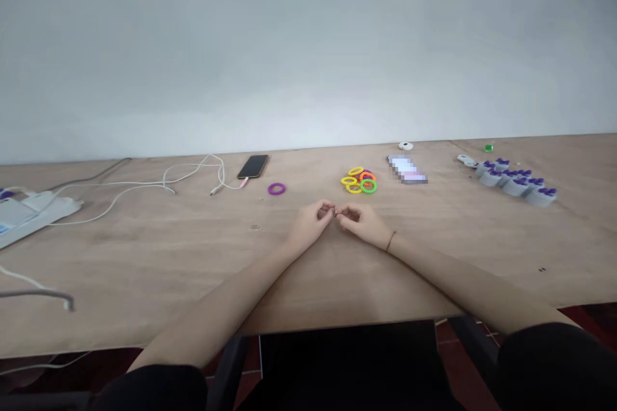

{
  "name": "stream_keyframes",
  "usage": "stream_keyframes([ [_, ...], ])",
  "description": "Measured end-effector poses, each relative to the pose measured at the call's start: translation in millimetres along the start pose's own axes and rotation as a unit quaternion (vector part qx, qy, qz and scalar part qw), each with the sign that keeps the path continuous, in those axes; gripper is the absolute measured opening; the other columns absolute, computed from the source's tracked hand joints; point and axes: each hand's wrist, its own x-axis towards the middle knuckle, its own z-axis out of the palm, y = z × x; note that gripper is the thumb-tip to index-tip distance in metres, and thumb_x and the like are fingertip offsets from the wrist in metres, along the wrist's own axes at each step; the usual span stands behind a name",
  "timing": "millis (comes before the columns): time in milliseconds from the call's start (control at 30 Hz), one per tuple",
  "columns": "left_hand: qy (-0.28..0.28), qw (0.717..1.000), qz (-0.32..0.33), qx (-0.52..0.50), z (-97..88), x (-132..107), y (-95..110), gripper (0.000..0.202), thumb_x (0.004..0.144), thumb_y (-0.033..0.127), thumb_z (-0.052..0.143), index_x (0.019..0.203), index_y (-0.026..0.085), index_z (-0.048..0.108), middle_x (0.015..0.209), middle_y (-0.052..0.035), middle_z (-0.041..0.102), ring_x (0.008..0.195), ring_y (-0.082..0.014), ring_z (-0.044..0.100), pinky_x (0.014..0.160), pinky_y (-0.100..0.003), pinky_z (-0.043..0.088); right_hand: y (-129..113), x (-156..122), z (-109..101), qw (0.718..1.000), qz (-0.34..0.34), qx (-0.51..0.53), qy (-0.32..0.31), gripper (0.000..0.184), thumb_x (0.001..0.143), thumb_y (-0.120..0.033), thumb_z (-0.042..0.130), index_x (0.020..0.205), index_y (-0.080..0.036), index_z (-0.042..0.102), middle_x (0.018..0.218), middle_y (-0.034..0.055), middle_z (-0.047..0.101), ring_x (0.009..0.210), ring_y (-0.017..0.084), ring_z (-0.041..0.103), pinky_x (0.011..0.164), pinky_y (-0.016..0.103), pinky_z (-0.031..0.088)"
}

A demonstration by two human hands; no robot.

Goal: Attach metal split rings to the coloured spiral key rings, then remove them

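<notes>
Across the plywood table (202, 257), our left hand (311, 225) and right hand (362, 222) pinch one tiny item (336, 212) near coiled hair ties (359, 181).

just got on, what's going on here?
A person sits at a plywood table, with both bare hands together near its middle. The left hand and right hand meet at the fingertips, pinching something too small to make out. Just beyond them lie a pile of spiral hair ties in yellow, orange and green, and, further left, a single purple tie. Beyond that is a black smartphone, beside a white cable.
</notes>
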Motion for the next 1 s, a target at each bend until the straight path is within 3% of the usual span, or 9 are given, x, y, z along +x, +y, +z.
stream_keyframes([
  [200,0.020,0.998,0.012,0.057,-0.1,-1.0,-1.0,0.016,0.081,0.022,0.051,0.092,0.018,0.063,0.083,-0.0017,0.069,0.065,-0.0123,0.062,0.067,-0.023,0.046,-2.1,-0.5,-0.6,1.000,0.011,-0.009,0.001,0.018,0.077,-0.027,0.051,0.083,-0.015,0.062,0.066,0.0007,0.062,0.054,0.011,0.053,0.053,0.022,0.044],
  [467,0.024,0.995,0.009,0.093,0.5,-3.6,2.0,0.018,0.082,0.025,0.050,0.094,0.019,0.062,0.088,-0.0018,0.069,0.067,-0.0129,0.062,0.067,-0.024,0.045,0.3,0.0,-0.3,1.000,0.015,-0.003,-0.004,0.021,0.076,-0.027,0.051,0.086,-0.014,0.063,0.069,0.0011,0.064,0.054,0.010,0.053,0.054,0.023,0.043],
  [1000,0.014,0.995,0.012,0.094,1.0,-5.2,5.0,0.019,0.082,0.026,0.049,0.096,0.020,0.062,0.090,-0.0014,0.069,0.069,-0.0141,0.062,0.068,-0.025,0.046,-2.7,0.1,-1.4,1.000,0.003,-0.026,0.000,0.014,0.073,-0.024,0.051,0.079,-0.015,0.060,0.064,-0.0016,0.058,0.053,0.009,0.047,0.051,0.020,0.038],
])
